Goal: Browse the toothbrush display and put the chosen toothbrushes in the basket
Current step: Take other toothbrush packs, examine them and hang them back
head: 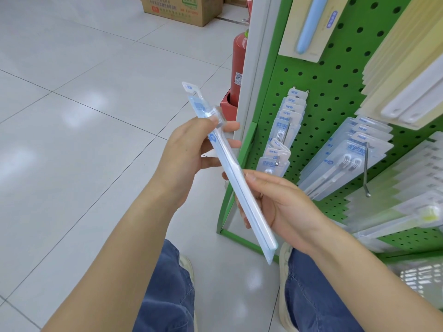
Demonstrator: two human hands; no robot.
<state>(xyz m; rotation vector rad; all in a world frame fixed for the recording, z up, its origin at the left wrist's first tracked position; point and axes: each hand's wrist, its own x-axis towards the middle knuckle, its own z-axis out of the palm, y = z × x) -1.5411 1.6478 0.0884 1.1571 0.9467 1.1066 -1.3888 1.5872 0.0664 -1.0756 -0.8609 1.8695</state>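
A long pale-blue toothbrush pack (230, 173) slants across the middle of the view, its hang tab at upper left. My left hand (191, 149) pinches its upper part between thumb and fingers. My right hand (282, 207) grips its lower half, thumb on top. To the right stands the green pegboard display (335, 75) with several more toothbrush packs (285, 130) hanging on hooks. A grey mesh basket (417, 276) shows at the lower right edge, only partly in view.
A red fire extinguisher (239, 65) stands beside the display's grey post. A cardboard box (184, 8) sits on the tiled floor at the top. A bare metal hook (366, 168) sticks out of the pegboard. My legs in blue jeans are below.
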